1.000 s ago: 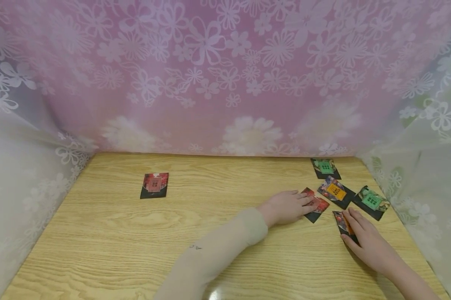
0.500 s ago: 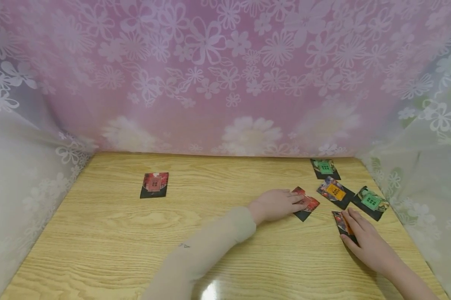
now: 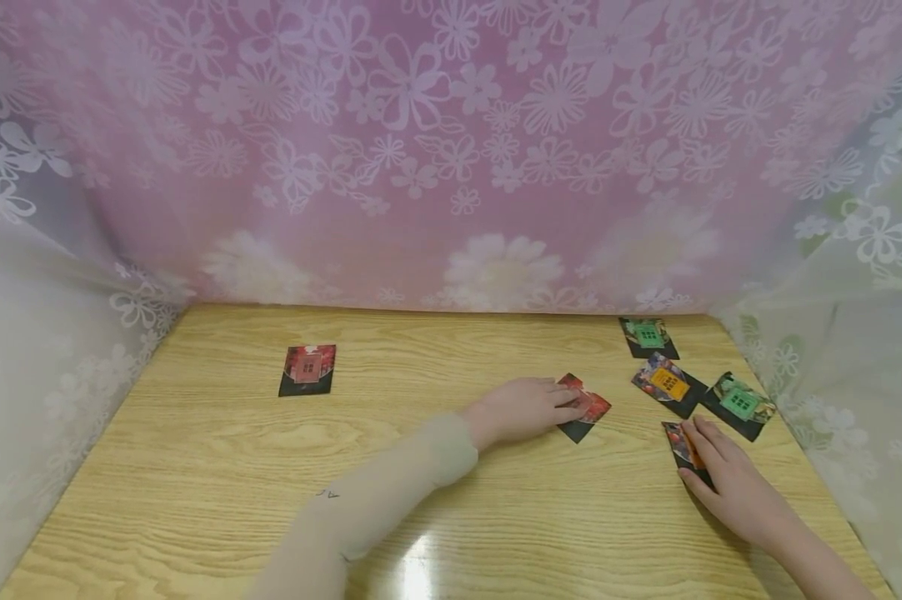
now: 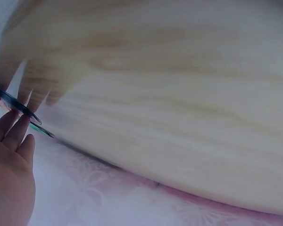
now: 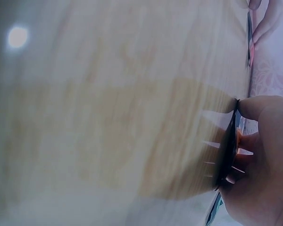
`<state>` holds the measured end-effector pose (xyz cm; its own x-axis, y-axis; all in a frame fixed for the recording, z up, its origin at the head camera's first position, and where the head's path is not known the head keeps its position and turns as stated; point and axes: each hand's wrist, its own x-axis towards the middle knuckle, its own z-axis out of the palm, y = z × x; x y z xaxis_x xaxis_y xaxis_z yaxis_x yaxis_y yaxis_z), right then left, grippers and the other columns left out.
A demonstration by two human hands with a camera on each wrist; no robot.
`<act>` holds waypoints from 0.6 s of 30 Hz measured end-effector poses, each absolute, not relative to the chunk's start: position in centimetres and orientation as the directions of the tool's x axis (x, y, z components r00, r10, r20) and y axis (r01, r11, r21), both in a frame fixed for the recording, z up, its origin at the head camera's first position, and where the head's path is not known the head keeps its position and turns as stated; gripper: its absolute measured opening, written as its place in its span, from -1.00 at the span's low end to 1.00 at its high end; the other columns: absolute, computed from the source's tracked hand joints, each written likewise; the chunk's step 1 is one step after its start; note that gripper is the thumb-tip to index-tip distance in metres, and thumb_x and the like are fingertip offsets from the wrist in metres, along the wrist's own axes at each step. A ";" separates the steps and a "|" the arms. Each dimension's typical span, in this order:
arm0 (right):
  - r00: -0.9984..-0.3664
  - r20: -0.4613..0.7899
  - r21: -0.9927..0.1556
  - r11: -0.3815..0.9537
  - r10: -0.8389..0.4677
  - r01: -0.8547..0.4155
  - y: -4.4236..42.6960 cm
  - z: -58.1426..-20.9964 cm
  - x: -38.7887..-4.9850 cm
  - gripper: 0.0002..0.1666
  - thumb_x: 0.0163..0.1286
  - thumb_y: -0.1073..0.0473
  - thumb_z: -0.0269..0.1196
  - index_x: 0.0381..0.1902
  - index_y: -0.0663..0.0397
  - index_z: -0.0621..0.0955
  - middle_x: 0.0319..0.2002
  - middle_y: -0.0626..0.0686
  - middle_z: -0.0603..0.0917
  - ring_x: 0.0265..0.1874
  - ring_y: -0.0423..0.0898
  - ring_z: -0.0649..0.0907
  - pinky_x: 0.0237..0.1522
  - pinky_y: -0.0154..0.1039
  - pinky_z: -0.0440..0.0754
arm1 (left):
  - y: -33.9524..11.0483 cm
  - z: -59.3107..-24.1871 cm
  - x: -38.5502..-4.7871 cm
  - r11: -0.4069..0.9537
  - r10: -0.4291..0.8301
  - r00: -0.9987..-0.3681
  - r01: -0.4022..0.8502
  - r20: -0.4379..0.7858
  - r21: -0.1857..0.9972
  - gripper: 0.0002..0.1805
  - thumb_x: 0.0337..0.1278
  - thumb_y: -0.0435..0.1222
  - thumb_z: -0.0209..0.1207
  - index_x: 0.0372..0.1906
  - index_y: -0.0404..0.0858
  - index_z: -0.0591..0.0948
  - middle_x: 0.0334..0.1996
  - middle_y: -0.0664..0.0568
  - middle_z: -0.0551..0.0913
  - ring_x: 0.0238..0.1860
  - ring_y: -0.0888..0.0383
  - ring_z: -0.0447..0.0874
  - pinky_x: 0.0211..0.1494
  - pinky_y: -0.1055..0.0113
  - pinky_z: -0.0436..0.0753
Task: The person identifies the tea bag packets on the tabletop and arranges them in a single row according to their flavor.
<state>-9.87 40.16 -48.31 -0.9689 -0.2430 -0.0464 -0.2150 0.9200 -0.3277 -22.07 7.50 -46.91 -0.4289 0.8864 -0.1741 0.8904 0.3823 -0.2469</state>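
In the head view my left hand (image 3: 518, 410) lies with its fingers extended on a red and black packet (image 3: 582, 407), right of the table's middle. My right hand (image 3: 736, 487) rests on an orange and black packet (image 3: 680, 442) near the right side, covering part of it. The left wrist view has the left hand (image 4: 12, 165) with its fingers against the dark packet (image 4: 16, 104). The right wrist view shows the dark packet (image 5: 230, 143) at the thumb and fingers of the right hand (image 5: 269, 155).
Another red packet (image 3: 307, 370) lies at the left on the wooden table (image 3: 196, 467). A green packet (image 3: 649, 337), an orange one (image 3: 668, 383) and a second green one (image 3: 739, 403) lie at the right. A pink floral curtain (image 3: 451, 167) hangs behind, with pale ones at both sides.
My left hand has slid to the left along the table, and the red packet under its fingers has moved with it, away from the other packets. The right hand has stayed nearly still.
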 end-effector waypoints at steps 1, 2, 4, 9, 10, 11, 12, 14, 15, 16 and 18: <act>-0.969 -0.048 -0.328 0.920 -0.242 -0.214 40.1 -48.3 -9.9 -0.09 0.63 0.04 0.23 0.64 0.47 0.14 0.55 0.61 0.15 0.47 0.63 0.22 0.29 0.61 0.35 | 7.1 -46.9 -22.1 0.386 0.884 -0.433 0.889 -0.178 -0.246 -0.43 0.81 -0.19 -0.26 0.73 0.13 0.15 0.70 0.19 0.19 0.71 0.23 0.13 0.76 0.33 0.16; -0.969 -0.050 -0.328 0.920 -0.242 -0.213 40.1 -48.3 -9.9 -0.09 0.63 0.04 0.23 0.64 0.47 0.14 0.55 0.61 0.15 0.47 0.63 0.21 0.29 0.61 0.35 | 6.7 -46.9 -22.1 0.392 0.881 -0.438 0.888 -0.181 -0.242 -0.43 0.81 -0.19 -0.25 0.73 0.14 0.14 0.71 0.20 0.18 0.71 0.23 0.13 0.76 0.32 0.17; -0.969 -0.056 -0.330 0.920 -0.241 -0.210 40.1 -48.3 -10.0 -0.08 0.64 0.03 0.23 0.64 0.47 0.13 0.56 0.61 0.14 0.48 0.64 0.21 0.30 0.61 0.34 | 5.9 -46.8 -22.0 0.401 0.876 -0.445 0.886 -0.187 -0.232 -0.42 0.80 -0.18 -0.22 0.73 0.14 0.14 0.71 0.19 0.18 0.71 0.21 0.12 0.76 0.32 0.16; -0.969 -0.058 -0.334 0.919 -0.242 -0.210 40.3 -48.4 -10.1 -0.08 0.64 0.03 0.22 0.65 0.47 0.12 0.56 0.61 0.13 0.49 0.64 0.19 0.31 0.61 0.33 | 3.8 -46.6 -22.2 0.417 0.879 -0.451 0.884 -0.153 -0.210 -0.43 0.79 -0.19 -0.16 0.71 0.14 0.20 0.69 0.15 0.24 0.69 0.12 0.21 0.74 0.26 0.24; -0.969 -0.058 -0.336 0.919 -0.241 -0.209 40.3 -48.4 -10.1 -0.08 0.64 0.04 0.22 0.65 0.47 0.12 0.56 0.61 0.13 0.49 0.64 0.19 0.31 0.61 0.33 | 3.4 -46.7 -22.3 0.420 0.880 -0.452 0.884 -0.145 -0.203 -0.43 0.79 -0.20 -0.15 0.71 0.13 0.21 0.68 0.14 0.25 0.68 0.11 0.23 0.74 0.25 0.26; -0.969 -0.058 -0.336 0.919 -0.241 -0.208 40.3 -48.4 -10.0 -0.08 0.64 0.04 0.22 0.65 0.47 0.12 0.56 0.61 0.13 0.49 0.64 0.19 0.31 0.61 0.32 | 3.1 -46.7 -22.4 0.423 0.881 -0.453 0.883 -0.135 -0.203 -0.44 0.78 -0.21 -0.15 0.70 0.13 0.22 0.68 0.14 0.26 0.68 0.09 0.25 0.73 0.23 0.28; -0.969 -0.059 -0.335 0.919 -0.240 -0.207 40.3 -48.4 -10.1 -0.08 0.64 0.03 0.22 0.65 0.47 0.12 0.56 0.61 0.13 0.49 0.64 0.19 0.31 0.61 0.32 | 2.7 -46.7 -22.5 0.426 0.882 -0.455 0.882 -0.127 -0.199 -0.44 0.78 -0.22 -0.14 0.70 0.13 0.24 0.67 0.13 0.28 0.67 0.08 0.27 0.72 0.23 0.29; -0.969 -0.057 -0.333 0.920 -0.239 -0.207 40.3 -48.4 -10.0 -0.08 0.63 0.03 0.23 0.64 0.48 0.13 0.56 0.62 0.14 0.48 0.64 0.20 0.31 0.61 0.33 | 2.1 -46.8 -22.7 0.435 0.880 -0.461 0.879 -0.116 -0.195 -0.43 0.77 -0.24 -0.12 0.69 0.13 0.25 0.67 0.14 0.29 0.66 0.06 0.29 0.71 0.21 0.32; -0.969 -0.057 -0.333 0.920 -0.238 -0.207 40.2 -48.4 -10.0 -0.08 0.63 0.03 0.24 0.64 0.48 0.13 0.56 0.62 0.14 0.48 0.64 0.20 0.31 0.61 0.33 | 1.8 -46.8 -22.7 0.440 0.878 -0.465 0.877 -0.112 -0.192 -0.43 0.76 -0.24 -0.10 0.69 0.13 0.25 0.66 0.14 0.30 0.66 0.06 0.30 0.70 0.21 0.34; -0.969 -0.059 -0.334 0.920 -0.238 -0.206 40.2 -48.3 -10.0 -0.07 0.63 0.03 0.24 0.64 0.48 0.13 0.56 0.62 0.14 0.48 0.64 0.20 0.31 0.61 0.33 | 1.5 -46.8 -22.8 0.446 0.875 -0.471 0.874 -0.109 -0.191 -0.42 0.75 -0.25 -0.07 0.69 0.14 0.26 0.66 0.14 0.30 0.65 0.06 0.31 0.69 0.22 0.36; -0.969 -0.061 -0.333 0.920 -0.237 -0.204 40.2 -48.3 -10.0 -0.07 0.63 0.03 0.24 0.64 0.49 0.14 0.55 0.61 0.14 0.48 0.64 0.20 0.30 0.61 0.34 | 0.8 -46.8 -22.9 0.455 0.871 -0.480 0.868 -0.103 -0.197 -0.41 0.74 -0.27 -0.04 0.69 0.14 0.26 0.66 0.15 0.30 0.64 0.06 0.33 0.67 0.22 0.40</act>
<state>-10.02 40.19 -48.33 -0.9695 -0.2374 -0.0612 -0.2044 0.9204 -0.3334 -22.88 0.82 -46.80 -0.4798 0.8713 -0.1028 0.8684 0.4550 -0.1970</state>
